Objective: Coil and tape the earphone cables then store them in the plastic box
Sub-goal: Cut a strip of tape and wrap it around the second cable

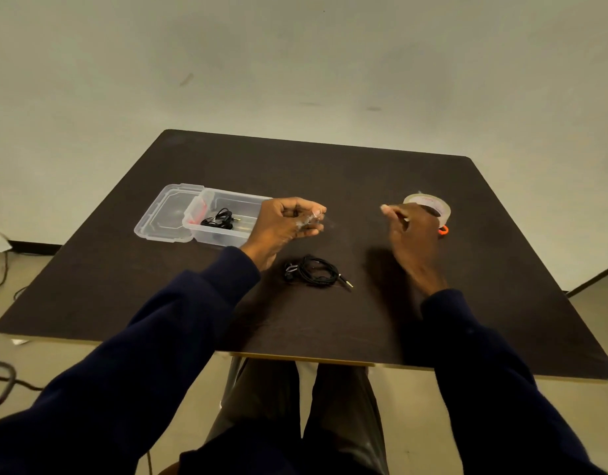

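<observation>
A coiled black earphone cable (313,274) lies on the dark table (330,173), its jack pointing right, just below and between my hands. Above it, my left hand (282,224) pinches a small crumpled strip of clear tape (312,219) in its fingertips. The clear plastic box (206,233) stands open to the left of that hand, touching it in the view, with another coiled black earphone (218,219) inside. My right hand (412,234) hovers blurred at the right with fingers stretched up and left, in front of the tape roll (429,204).
The box's clear lid (165,214) lies folded open on its left. An orange loop (443,230) peeks out from behind my right hand beside the roll. Cords trail over the floor at the left. My knees are under the table's near edge.
</observation>
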Motion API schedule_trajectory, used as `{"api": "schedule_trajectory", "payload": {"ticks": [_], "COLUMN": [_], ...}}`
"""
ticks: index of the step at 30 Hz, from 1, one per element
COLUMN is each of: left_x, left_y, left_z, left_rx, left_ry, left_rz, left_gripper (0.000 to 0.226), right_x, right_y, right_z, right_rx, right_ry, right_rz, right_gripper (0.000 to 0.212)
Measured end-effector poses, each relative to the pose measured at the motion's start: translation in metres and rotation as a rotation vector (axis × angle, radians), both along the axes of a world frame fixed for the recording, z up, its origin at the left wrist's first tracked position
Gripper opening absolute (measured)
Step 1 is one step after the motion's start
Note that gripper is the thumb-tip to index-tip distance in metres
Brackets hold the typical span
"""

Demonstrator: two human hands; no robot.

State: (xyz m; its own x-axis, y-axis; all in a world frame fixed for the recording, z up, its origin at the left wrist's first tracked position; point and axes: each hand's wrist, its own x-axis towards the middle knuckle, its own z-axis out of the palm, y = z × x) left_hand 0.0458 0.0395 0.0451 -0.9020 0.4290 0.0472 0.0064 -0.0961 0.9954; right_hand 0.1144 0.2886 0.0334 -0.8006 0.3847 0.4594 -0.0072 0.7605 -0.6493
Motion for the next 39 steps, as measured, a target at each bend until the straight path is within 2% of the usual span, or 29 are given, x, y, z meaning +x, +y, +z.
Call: {"api": "schedule_trajectory", "payload": {"ticks": [1,3,5,9,12,15,18,22,27,30,34,39], "left_x": [0.003,0.011,0.017,0.026,0.029,0.036,0.038,0.041,0.048,0.049,0.051,0.056], "left_y": [0.0,-0.002,-0.005,-0.012,-0.015,-0.019,-0.025,-0.031,-0.036,-0.038,-0.039,-0.043], "left_z": [-0.002,-0.006,-0.009,-0.012,-0.016,-0.021,-0.026,-0.032,-0.038,-0.039,-0.039,-0.042], "left_rx": [0.013,0.033,0.002,-0.077,-0.084,-0.128,-0.222,-0.313,-0.393,-0.378,-0.373,-0.357], "left_ry": [-0.011,0.031,0.183,0.477,0.561,0.641,0.797,0.917,1.069,1.101,1.117,1.092], "left_rz": [0.006,0.036,0.084,0.126,0.146,0.141,0.17,0.179,0.165,0.161,0.163,0.158], "left_gripper": [0.013,0.012,0.012,0.014,0.014,0.013,0.01,0.013,0.02,0.02,0.02,0.022], "right_x": [0.004,0.011,0.015,0.012,0.008,0.005,0.004,0.005,0.004,0.005,0.005,0.008], "right_y": [-0.022,-0.059,-0.078,-0.084,-0.085,-0.084,-0.08,-0.075,-0.074,-0.074,-0.07,-0.069], "right_z": [0.002,0.005,0.007,0.022,0.028,0.029,0.028,0.026,0.026,0.028,0.032,0.034], "right_rx": [-0.245,-0.661,-0.937,-1.205,-1.294,-1.306,-1.285,-1.171,-1.136,-1.157,-1.144,-0.977], "right_ry": [-0.015,-0.184,-0.35,-0.456,-0.505,-0.532,-0.592,-0.649,-0.672,-0.716,-0.761,-0.742], "right_rz": [0.066,0.198,0.257,0.298,0.359,0.388,0.424,0.47,0.439,0.465,0.505,0.552], "right_gripper": [0.032,0.043,0.051,0.048,0.033,0.013,0.015,0.03,0.028,0.038,0.034,0.037]}}
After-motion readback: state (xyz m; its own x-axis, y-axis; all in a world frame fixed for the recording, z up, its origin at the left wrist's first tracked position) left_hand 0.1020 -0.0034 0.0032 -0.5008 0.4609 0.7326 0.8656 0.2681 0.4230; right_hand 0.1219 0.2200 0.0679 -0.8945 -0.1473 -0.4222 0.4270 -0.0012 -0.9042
